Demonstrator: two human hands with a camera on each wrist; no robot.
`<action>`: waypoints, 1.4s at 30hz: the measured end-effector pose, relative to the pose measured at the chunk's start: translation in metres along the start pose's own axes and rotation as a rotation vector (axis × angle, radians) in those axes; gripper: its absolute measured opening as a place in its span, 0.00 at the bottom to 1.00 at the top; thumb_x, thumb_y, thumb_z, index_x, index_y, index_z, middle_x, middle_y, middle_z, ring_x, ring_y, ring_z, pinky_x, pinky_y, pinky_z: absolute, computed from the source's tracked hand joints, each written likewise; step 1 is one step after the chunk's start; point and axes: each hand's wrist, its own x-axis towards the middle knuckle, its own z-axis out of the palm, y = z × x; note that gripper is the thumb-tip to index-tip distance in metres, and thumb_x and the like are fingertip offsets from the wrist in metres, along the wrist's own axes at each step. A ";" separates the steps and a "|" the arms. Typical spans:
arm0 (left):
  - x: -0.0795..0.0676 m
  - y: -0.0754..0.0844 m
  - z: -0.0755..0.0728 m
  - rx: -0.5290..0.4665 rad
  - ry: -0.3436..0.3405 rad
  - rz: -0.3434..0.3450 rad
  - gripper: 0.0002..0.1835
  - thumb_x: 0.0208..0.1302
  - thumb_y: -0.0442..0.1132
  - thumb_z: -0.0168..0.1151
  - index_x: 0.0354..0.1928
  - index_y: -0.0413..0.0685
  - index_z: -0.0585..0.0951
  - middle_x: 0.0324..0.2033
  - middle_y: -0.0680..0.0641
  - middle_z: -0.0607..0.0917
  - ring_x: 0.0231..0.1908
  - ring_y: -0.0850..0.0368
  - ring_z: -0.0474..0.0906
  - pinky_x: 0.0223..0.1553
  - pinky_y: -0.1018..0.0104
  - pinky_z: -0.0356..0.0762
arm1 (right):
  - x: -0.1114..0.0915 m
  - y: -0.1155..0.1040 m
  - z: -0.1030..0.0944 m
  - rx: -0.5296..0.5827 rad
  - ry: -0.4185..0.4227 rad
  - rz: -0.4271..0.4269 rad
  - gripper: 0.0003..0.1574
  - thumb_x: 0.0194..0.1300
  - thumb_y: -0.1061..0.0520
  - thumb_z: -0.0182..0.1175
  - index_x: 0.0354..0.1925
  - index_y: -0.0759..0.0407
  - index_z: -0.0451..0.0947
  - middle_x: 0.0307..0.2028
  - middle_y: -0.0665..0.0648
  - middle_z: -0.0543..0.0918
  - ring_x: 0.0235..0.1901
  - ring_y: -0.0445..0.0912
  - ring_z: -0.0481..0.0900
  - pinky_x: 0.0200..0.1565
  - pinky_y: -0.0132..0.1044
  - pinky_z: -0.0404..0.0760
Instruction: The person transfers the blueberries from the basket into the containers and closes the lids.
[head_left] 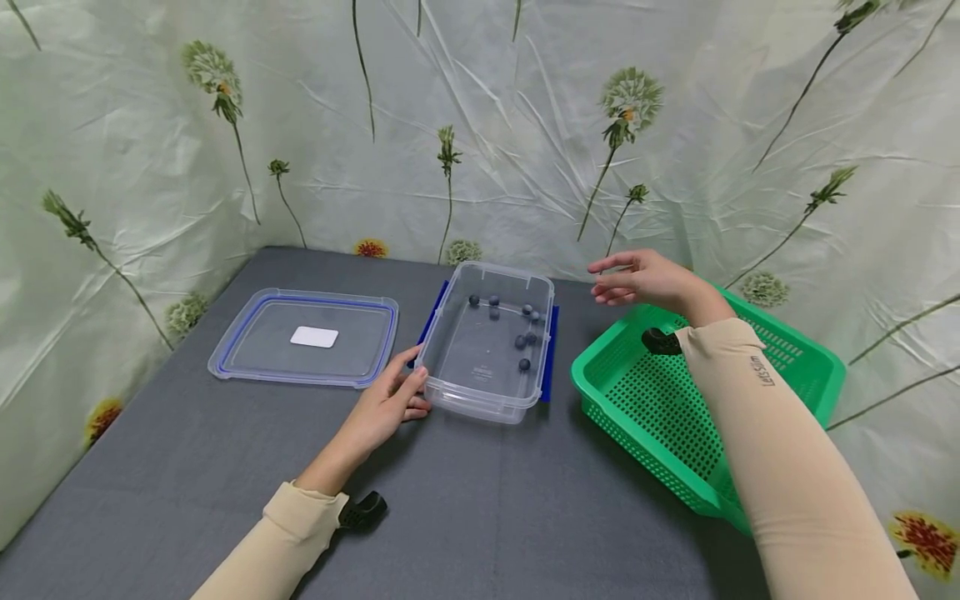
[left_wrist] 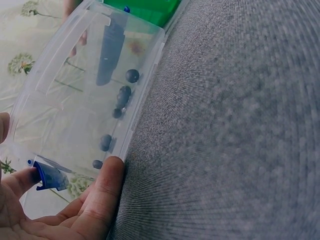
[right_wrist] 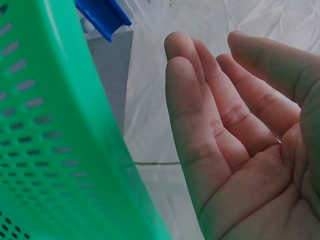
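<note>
Dark grey fabric spreads beneath both hands, backed by pale sheeting printed with dandelions. The person's left hand grips the near-left corner of a clear rectangular plastic box, thumb at the rim. Inside, to the right of that hand, sit several small, round, dark-blue berries; blue latches flank the box. The right hand hovers, fingers loosely bent, over the far-left edge of a green perforated plastic basket. Left of the left hand lies a clear, blue-edged rectangular lid bearing a white label.
</note>
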 end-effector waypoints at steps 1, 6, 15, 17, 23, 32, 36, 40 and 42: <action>0.000 0.000 0.000 0.001 -0.002 -0.001 0.31 0.87 0.51 0.49 0.84 0.56 0.59 0.63 0.26 0.79 0.46 0.47 0.90 0.52 0.58 0.90 | -0.001 0.001 -0.001 0.003 0.005 0.004 0.31 0.83 0.60 0.58 0.76 0.70 0.66 0.45 0.51 0.91 0.45 0.40 0.91 0.49 0.31 0.89; 0.000 -0.001 0.000 0.000 -0.001 -0.015 0.30 0.87 0.51 0.49 0.84 0.60 0.60 0.63 0.27 0.80 0.46 0.47 0.90 0.51 0.60 0.91 | -0.008 0.010 -0.010 0.006 -0.001 0.001 0.31 0.85 0.59 0.53 0.78 0.71 0.63 0.47 0.51 0.90 0.46 0.39 0.91 0.51 0.31 0.89; -0.001 0.000 0.000 0.001 0.003 -0.016 0.30 0.87 0.51 0.50 0.84 0.59 0.59 0.62 0.27 0.78 0.47 0.47 0.90 0.52 0.59 0.91 | -0.021 0.029 -0.025 0.038 0.004 0.031 0.35 0.85 0.57 0.55 0.79 0.70 0.59 0.46 0.47 0.89 0.48 0.39 0.90 0.55 0.34 0.88; -0.001 0.000 0.000 0.001 0.004 -0.020 0.30 0.87 0.51 0.49 0.84 0.59 0.59 0.62 0.27 0.78 0.47 0.47 0.90 0.52 0.59 0.90 | -0.025 0.033 -0.028 0.047 0.004 0.031 0.35 0.85 0.57 0.54 0.79 0.71 0.59 0.46 0.46 0.89 0.48 0.39 0.90 0.56 0.34 0.88; -0.002 0.001 0.000 0.004 0.003 -0.023 0.30 0.87 0.52 0.49 0.84 0.59 0.59 0.62 0.27 0.78 0.47 0.46 0.90 0.52 0.59 0.90 | -0.036 0.045 -0.036 0.076 0.013 0.042 0.34 0.85 0.57 0.54 0.79 0.70 0.59 0.45 0.47 0.90 0.48 0.40 0.90 0.55 0.33 0.88; -0.002 0.000 -0.001 0.008 0.003 -0.020 0.30 0.88 0.51 0.49 0.85 0.59 0.59 0.61 0.27 0.78 0.46 0.47 0.90 0.51 0.60 0.91 | -0.050 0.067 -0.050 0.049 0.037 0.093 0.36 0.86 0.56 0.53 0.80 0.73 0.55 0.45 0.46 0.89 0.46 0.36 0.89 0.53 0.30 0.88; -0.002 0.001 -0.001 0.011 0.001 -0.015 0.30 0.88 0.51 0.49 0.85 0.59 0.59 0.61 0.27 0.78 0.46 0.48 0.90 0.51 0.61 0.90 | -0.056 0.077 -0.056 0.015 0.033 0.118 0.39 0.87 0.55 0.51 0.81 0.75 0.51 0.45 0.43 0.88 0.47 0.35 0.89 0.54 0.30 0.87; 0.000 0.001 0.000 0.015 0.001 -0.017 0.30 0.88 0.51 0.49 0.85 0.60 0.59 0.60 0.28 0.78 0.46 0.48 0.90 0.51 0.62 0.90 | -0.064 0.090 -0.062 0.025 0.045 0.153 0.38 0.87 0.56 0.50 0.81 0.75 0.50 0.44 0.43 0.89 0.47 0.34 0.89 0.54 0.31 0.87; 0.000 0.000 0.000 0.014 0.002 -0.018 0.30 0.88 0.51 0.49 0.85 0.60 0.59 0.60 0.28 0.78 0.46 0.48 0.90 0.51 0.62 0.90 | -0.068 0.097 -0.066 0.034 0.052 0.179 0.37 0.88 0.57 0.49 0.81 0.75 0.51 0.45 0.43 0.89 0.47 0.34 0.89 0.55 0.32 0.88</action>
